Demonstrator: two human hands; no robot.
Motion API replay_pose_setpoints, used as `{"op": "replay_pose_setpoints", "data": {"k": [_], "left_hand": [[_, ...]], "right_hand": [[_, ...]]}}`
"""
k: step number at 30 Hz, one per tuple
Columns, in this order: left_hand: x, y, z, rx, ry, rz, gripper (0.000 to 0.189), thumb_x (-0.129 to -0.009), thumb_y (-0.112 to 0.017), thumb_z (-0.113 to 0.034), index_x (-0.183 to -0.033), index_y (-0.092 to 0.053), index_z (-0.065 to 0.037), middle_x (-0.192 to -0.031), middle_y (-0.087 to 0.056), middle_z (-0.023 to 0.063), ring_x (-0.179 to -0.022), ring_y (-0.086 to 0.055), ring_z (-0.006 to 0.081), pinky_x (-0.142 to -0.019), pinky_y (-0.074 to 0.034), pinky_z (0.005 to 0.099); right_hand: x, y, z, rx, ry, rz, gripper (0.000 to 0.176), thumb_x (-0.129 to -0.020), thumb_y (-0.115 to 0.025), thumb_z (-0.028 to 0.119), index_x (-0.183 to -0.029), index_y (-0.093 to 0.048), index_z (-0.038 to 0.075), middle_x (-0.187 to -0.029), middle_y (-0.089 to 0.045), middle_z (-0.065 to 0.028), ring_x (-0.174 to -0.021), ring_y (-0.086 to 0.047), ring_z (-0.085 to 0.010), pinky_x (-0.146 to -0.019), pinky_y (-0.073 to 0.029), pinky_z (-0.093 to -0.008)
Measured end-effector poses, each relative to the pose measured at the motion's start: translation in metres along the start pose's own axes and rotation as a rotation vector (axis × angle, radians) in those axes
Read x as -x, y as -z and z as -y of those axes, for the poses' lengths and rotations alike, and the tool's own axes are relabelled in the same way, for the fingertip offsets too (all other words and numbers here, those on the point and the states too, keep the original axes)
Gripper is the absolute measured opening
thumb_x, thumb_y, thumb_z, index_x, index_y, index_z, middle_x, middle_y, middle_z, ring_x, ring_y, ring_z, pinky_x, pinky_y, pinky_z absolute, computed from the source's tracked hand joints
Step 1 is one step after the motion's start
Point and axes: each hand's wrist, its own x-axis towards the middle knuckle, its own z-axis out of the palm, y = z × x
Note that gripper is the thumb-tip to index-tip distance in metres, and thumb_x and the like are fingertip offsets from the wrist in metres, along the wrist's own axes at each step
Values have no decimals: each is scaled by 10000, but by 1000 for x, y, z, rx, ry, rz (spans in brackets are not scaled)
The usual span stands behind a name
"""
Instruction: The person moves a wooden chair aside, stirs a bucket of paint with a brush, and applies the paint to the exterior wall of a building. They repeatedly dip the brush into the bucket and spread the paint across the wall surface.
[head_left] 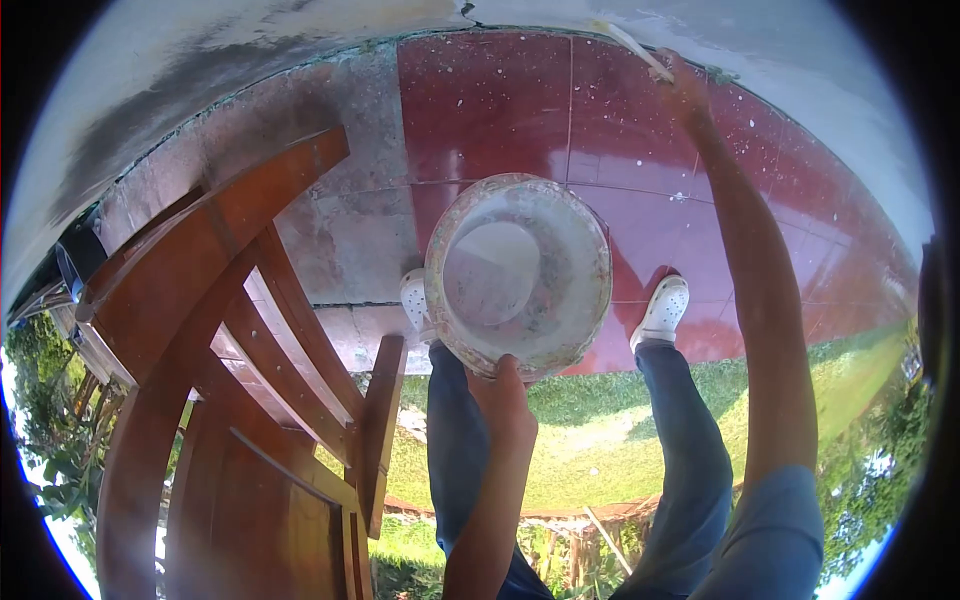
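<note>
My left hand (503, 393) is closed on the near rim of a round, paint-smeared bucket (575, 320), holding it tilted in front of my legs. Whitish liquid, like paint, pools at the bottom of the bucket. Farther off at the upper right, my right hand (684, 92) grips the pale handle of a paintbrush (638, 50). The far end of the brush lies against the white wall (800, 70), just above where it meets the floor.
A brown wooden bench (215, 260) stands close on my left. Red tiles (490, 100) with white spatters run along the wall, beside worn grey tiles (350, 200). My white clogs (661, 308) stand on either side of the bucket. Grass (600, 430) lies beyond the floor edge.
</note>
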Motion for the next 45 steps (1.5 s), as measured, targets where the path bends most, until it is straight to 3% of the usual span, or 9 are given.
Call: {"op": "replay_pose_setpoints", "data": {"k": [6,10,13,14,19,25,27,33,45], "left_hand": [[-1,5,1,-21,-31,9,708,-821,-526,-3,-1484,-290,-80,-1361,-463,139,-1194,-555,276,-905,-570,424],[-2,8,4,-2,-65,-12,704,-822,-537,-13,-1480,-294,-73,-1363,-460,141,-1191,-555,279,-932,-558,440],[-5,12,8,-25,-47,-35,697,-822,-541,-16,-1474,-300,-65,-1363,-456,142,-1186,-556,282,-967,-538,460],[-1,13,8,-30,-34,-30,697,-822,-541,-16,-1474,-300,-65,-1363,-456,142,-1186,-556,282,-967,-538,460],[-7,22,15,4,-121,-24,676,-828,-544,-26,-1462,-313,-58,-1349,-462,140,-1185,-557,287,-980,-530,474],[0,22,11,-34,-153,-10,696,-837,-524,26,-1492,-298,-38,-1404,-443,160,-1250,-513,274,-1013,-501,410],[6,19,7,-42,-168,11,704,-837,-520,38,-1498,-288,-25,-1416,-439,162,-1260,-506,269,-1030,-475,387],[14,12,15,-104,-269,45,661,-823,-533,50,-1453,-335,46,-1358,-502,189,-1206,-537,253,-1039,-417,337],[15,18,26,-295,-337,119,655,-827,-528,65,-1456,-347,58,-1352,-527,181,-1214,-541,245,-1045,-407,324]], "right_hand": [[44,-20,-110,11,-348,-210,407,-953,-589,347,-1297,-582,129,-1056,-701,-215,-953,-689,-401,-837,-537,-476],[18,-66,42,-1217,-971,-307,259,-927,-539,131,-1178,-596,104,-852,-628,-78,-703,-624,-182,-522,-508,-355],[-5,-101,161,-1351,-603,95,156,-976,-543,173,-1085,-547,61,-844,-592,-43,-645,-571,-160,-629,-564,-329],[9,-98,187,-1670,-496,201,177,-987,-548,175,-1108,-575,49,-790,-560,-18,-620,-534,-120,-574,-511,-288],[73,18,250,-1093,-419,572,276,-995,-572,286,-1174,-627,84,-700,-462,63,-566,-378,-48,-490,-301,-240],[150,163,213,-623,-239,844,306,-967,-554,264,-1149,-711,73,-664,-462,51,-572,-380,-52,-526,-318,-249],[174,186,217,-562,-250,1004,292,-924,-585,230,-1102,-717,39,-659,-549,-11,-606,-504,-97,-577,-416,-296],[232,140,217,-91,214,682,264,-847,-632,187,-1039,-712,24,-799,-676,-220,-802,-692,-348,-745,-539,-445],[266,95,248,-141,138,636,170,-824,-635,160,-909,-650,14,-747,-659,-238,-796,-684,-398,-730,-547,-479]]}}
